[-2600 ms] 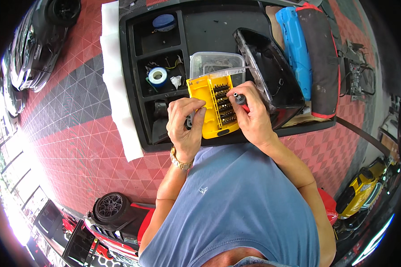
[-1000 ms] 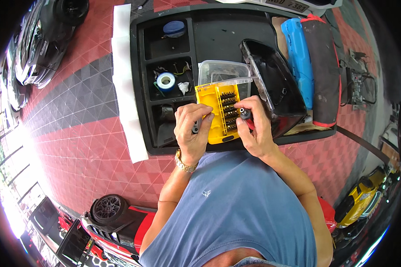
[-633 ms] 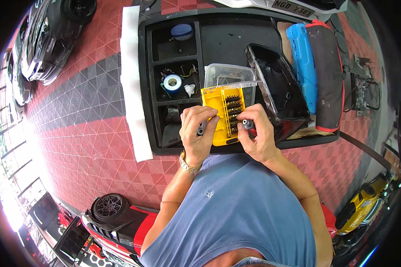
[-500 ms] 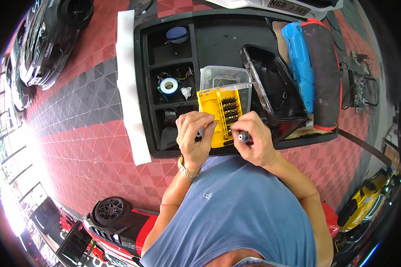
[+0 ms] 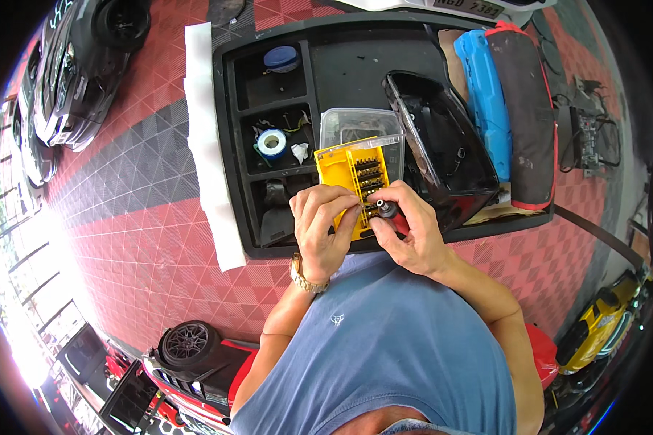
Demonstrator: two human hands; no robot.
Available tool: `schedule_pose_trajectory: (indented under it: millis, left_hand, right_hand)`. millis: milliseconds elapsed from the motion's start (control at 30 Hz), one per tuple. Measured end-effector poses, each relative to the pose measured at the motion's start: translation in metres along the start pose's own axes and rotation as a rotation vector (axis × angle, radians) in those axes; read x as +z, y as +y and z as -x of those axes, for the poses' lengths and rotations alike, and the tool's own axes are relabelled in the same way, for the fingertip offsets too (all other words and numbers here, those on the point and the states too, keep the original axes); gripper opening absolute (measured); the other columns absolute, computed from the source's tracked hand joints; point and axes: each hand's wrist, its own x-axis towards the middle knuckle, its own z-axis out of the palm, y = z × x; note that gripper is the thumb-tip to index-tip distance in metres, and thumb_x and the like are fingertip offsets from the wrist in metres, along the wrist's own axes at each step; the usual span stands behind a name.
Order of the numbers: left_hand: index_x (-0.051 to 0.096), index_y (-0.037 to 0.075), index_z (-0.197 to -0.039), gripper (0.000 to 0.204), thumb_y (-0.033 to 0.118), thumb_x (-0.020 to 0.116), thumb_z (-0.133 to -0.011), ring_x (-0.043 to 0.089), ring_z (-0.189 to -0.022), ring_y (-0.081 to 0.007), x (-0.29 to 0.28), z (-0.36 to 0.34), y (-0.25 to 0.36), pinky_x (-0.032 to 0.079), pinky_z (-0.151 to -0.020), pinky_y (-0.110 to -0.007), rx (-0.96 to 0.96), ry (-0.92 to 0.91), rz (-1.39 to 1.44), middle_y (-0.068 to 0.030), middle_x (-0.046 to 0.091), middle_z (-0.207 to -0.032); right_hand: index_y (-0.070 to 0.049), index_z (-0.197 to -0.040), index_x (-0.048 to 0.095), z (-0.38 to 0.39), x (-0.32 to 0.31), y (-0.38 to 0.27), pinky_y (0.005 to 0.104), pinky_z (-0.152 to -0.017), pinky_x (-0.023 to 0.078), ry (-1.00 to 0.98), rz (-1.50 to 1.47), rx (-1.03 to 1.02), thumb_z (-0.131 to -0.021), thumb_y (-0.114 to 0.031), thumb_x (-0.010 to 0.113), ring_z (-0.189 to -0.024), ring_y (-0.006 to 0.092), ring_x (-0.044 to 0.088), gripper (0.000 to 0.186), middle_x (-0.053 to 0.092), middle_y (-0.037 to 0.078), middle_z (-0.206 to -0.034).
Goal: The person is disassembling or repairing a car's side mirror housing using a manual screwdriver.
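Note:
A yellow bit case (image 5: 332,171) lies open, with several rows of dark screwdriver bits (image 5: 370,174) standing in its right part. My left hand (image 5: 322,230) is over the case's lower left side, thumb and fingertips pinched together; what they hold, if anything, is too small to make out. In my right hand (image 5: 417,235) is a screwdriver handle (image 5: 390,212), dark and red, its socket end pointing up and left. The right fingers wrap it beside the lower bit rows. Both hands hide part of the case. Under the case's far end sits a clear plastic box (image 5: 359,125).
A black tray (image 5: 223,145) with compartments carries a blue-lidded container (image 5: 282,59) and a tape roll (image 5: 272,144). To the right lie a black bin (image 5: 442,134), a blue case (image 5: 484,101) and a dark roll bag with red trim (image 5: 522,116). Toy cars (image 5: 185,344) stand around.
My right hand has turned the screwdriver handle so its socket end sits higher and further left. My left fingertips have moved right, closer to it. The view has shifted slightly.

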Motion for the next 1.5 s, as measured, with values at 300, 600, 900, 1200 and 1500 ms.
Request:
schedule_pose_trajectory:
  millis: [300, 600, 900, 1200, 1500]
  left_hand:
    - [0.067, 0.008, -0.095, 0.028, -0.007, 0.077, -0.073, 0.063, -0.090, -0.0228, -0.001, 0.003, 0.001, 0.045, -0.082, -0.035, -0.106, -0.018, 0.202, -0.0063, 0.069, -0.094]
    - [0.071, 0.008, -0.095, 0.026, -0.003, 0.079, -0.074, 0.060, -0.098, -0.0237, -0.003, 0.007, 0.020, 0.048, -0.085, -0.037, -0.287, -0.017, 0.672, -0.0077, 0.064, -0.104]
    - [0.070, 0.007, -0.094, 0.027, -0.003, 0.079, -0.071, 0.062, -0.090, -0.0242, -0.017, -0.001, 0.017, 0.046, -0.081, -0.038, -0.061, -0.079, 0.433, -0.0082, 0.068, -0.096]
    - [0.069, 0.005, -0.092, 0.021, -0.004, 0.075, -0.075, 0.062, -0.089, -0.0247, -0.018, 0.001, 0.017, 0.049, -0.081, -0.038, -0.099, -0.046, 0.407, -0.0096, 0.067, -0.093]
    - [0.059, 0.002, -0.077, 0.024, 0.015, 0.061, -0.097, 0.059, -0.076, -0.0207, -0.082, -0.067, -0.017, 0.048, -0.068, -0.031, 0.107, 0.174, 0.161, -0.0123, 0.066, -0.082]
  right_hand:
    - [0.002, -0.111, 0.059, -0.001, 0.000, -0.001, 0.0222, -0.059, 0.042, -0.044, -0.235, 0.332, -0.093, -0.006, 0.064, -0.065, 0.0066, 0.050, 0.020, 0.058, 0.004, -0.088]
    - [-0.002, -0.102, 0.068, -0.001, -0.015, -0.002, 0.0190, -0.049, 0.035, -0.215, -0.916, 0.686, -0.095, -0.010, 0.067, -0.060, 0.0051, 0.051, 0.010, 0.062, 0.003, -0.074]
    - [-0.003, -0.098, 0.067, 0.002, -0.017, -0.004, 0.0198, -0.051, 0.036, -0.234, -0.952, 0.656, -0.092, -0.009, 0.072, -0.060, 0.0059, 0.050, 0.010, 0.062, 0.002, -0.076]
    - [-0.003, -0.097, 0.065, -0.001, -0.011, -0.010, 0.0191, -0.051, 0.036, -0.132, -0.840, 0.588, -0.089, -0.008, 0.074, -0.059, 0.0039, 0.048, 0.012, 0.061, 0.000, -0.076]
    - [-0.003, -0.099, 0.065, -0.002, -0.018, -0.010, 0.0182, -0.065, 0.043, -0.228, -0.789, 0.642, -0.094, -0.012, 0.071, -0.072, 0.0018, 0.052, 0.012, 0.060, -0.004, -0.083]
